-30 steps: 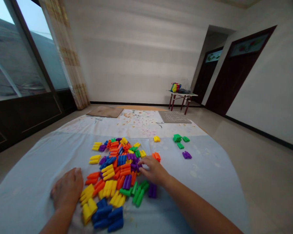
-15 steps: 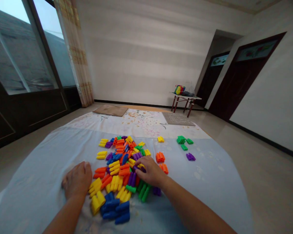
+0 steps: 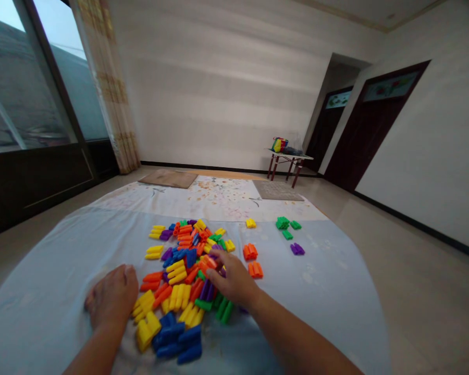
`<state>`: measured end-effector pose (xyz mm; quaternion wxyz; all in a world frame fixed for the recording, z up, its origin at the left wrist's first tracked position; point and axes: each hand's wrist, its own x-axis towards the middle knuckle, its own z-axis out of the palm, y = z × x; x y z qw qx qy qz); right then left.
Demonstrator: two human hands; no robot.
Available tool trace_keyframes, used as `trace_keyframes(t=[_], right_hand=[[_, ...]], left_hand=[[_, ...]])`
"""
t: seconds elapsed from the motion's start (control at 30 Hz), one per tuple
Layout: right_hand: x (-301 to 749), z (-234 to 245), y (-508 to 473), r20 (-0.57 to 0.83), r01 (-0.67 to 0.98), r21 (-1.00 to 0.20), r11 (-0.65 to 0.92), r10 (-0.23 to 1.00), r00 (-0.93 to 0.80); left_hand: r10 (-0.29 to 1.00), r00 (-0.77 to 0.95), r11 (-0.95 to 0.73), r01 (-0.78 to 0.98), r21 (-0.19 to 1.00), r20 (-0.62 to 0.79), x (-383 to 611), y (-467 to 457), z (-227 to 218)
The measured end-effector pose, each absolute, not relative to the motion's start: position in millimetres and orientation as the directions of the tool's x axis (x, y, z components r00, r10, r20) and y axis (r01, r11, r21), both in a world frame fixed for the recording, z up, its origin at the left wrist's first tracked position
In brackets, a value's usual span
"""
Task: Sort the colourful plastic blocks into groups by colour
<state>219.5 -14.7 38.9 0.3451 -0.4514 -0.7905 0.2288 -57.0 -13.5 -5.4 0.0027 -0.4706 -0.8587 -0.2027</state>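
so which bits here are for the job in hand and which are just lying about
Likely in the job: pile of coloured pieces, orange piece at the right hand, orange pieces set apart, green pieces, lone purple piece, lone yellow piece.

Likely just lying about: brown mat, grey mat, small table, multicoloured bundle.

The heaped toy blocks are yellow, orange, blue, purple and green. The cloth is pale blue with faint light motifs nearby, white with orange and pink flowers farther off. The curtain is cream with golden-brown bands, the nearer door dark red.
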Motion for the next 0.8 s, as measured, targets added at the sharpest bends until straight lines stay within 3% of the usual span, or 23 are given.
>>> trace_keyframes(t=[0.07, 0.17, 0.3, 0.6, 0.8], right_hand=[[228.1, 38.2, -18.8, 0.279, 0.553, -0.713, 0.431, 0.898, -0.340], [236.1, 35.1, -20.8, 0.244, 0.625, -0.656, 0.423, 0.902, -0.355], [240.0, 31.4, -19.5, 0.285, 0.670, -0.586, 0.456, 0.890, -0.356], [237.9, 29.7, -22.5, 0.291, 0.643, -0.619, 0.450, 0.892, -0.345], [283.0, 34.9, -19.8, 0.410, 0.633, -0.655, 0.414, 0.897, -0.163]], left_hand=[[0.805, -0.558, 0.476, 0.810, 0.342, 0.203, -56.0, -14.0, -5.5], [0.803, -0.555, 0.473, 0.814, 0.337, 0.215, -55.1, -14.7, -6.2], [0.799, -0.557, 0.472, 0.815, 0.336, 0.227, -54.9, -14.9, -6.9], [0.803, -0.559, 0.475, 0.810, 0.343, 0.207, -55.2, -14.2, -5.0], [0.814, -0.561, 0.508, 0.814, 0.281, 0.152, -58.5, -10.7, -5.1]])
